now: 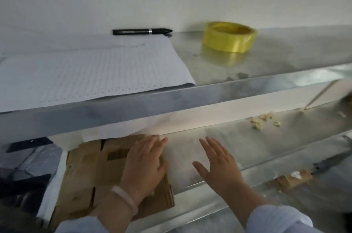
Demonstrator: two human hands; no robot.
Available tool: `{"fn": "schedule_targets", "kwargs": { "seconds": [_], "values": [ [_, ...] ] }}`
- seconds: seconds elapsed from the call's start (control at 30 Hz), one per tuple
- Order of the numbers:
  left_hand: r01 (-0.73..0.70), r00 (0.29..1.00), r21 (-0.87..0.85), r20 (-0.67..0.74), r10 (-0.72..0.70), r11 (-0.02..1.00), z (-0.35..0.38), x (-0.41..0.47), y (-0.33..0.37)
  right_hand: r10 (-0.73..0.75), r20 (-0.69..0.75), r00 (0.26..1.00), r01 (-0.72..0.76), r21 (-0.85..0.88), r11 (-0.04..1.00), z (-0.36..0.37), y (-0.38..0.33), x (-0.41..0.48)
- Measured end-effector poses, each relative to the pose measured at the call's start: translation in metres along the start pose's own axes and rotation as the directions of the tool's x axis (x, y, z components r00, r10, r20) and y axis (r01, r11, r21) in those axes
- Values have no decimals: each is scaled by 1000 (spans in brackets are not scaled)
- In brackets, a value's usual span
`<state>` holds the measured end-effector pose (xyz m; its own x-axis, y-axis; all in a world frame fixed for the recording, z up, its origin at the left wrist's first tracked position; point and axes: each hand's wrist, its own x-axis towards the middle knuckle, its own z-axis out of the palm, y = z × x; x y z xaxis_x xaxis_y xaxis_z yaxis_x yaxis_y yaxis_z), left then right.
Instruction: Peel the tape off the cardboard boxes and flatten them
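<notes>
A stack of flattened brown cardboard boxes (91, 171) lies on the lower steel shelf (238, 143), partly tucked under the upper shelf. My left hand (144, 164) rests flat on the right part of the stack, fingers straight and pointing away from me. To its right, my right hand (219, 162) hovers over the bare shelf with fingers spread, holding nothing. Torn bits of peeled tape (262, 119) lie at the back right of the lower shelf.
The upper steel shelf (209, 90) juts out above the hands. On it lie a sheet of printed paper (85, 69), a black pen (142, 31) and a yellow tape roll (228, 37). A cardboard scrap with tape (293, 179) lies lower right, beside a dark blade-like tool (331, 162).
</notes>
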<state>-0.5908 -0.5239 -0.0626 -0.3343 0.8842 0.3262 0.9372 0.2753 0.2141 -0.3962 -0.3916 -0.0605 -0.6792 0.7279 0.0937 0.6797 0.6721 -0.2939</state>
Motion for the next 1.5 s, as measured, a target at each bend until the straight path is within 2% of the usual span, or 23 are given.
{"fn": "schedule_targets", "kwargs": {
  "seconds": [0.13, 0.3, 0.4, 0.53, 0.73, 0.9, 1.2, 1.5],
  "values": [
    [-156, 987, 0, -33, 156, 988, 10, 44, 90, 41, -62, 997, -45, -59, 997, -42, 71, -27],
    [-350, 930, -52, -135, 341, 935, 27, 90, 227, 148, -178, 973, -170, -118, 978, -109, 178, -77],
    [-417, 899, -92, -183, 397, 904, 37, 116, 313, 222, -286, 932, -264, -120, 957, -148, 245, -107],
    [-496, 860, -156, -225, 458, 854, 53, 142, 417, 322, -351, 879, -379, -105, 919, -199, 319, -142],
    [-578, 811, -225, -263, 523, 784, 76, 184, 532, 418, -452, 788, -502, -78, 862, -255, 405, -174],
    [-645, 763, -253, -265, 590, 721, 111, 226, 594, 511, -443, 737, -568, 4, 823, -267, 468, -173],
    [-595, 792, -344, -100, 602, 726, 209, 329, 662, 651, -314, 691, -663, 83, 744, -273, 590, -107],
    [-601, 764, -359, 4, 645, 714, 273, 442, 729, 719, -236, 654, -715, 120, 689, -292, 707, -19]
  ]
}}
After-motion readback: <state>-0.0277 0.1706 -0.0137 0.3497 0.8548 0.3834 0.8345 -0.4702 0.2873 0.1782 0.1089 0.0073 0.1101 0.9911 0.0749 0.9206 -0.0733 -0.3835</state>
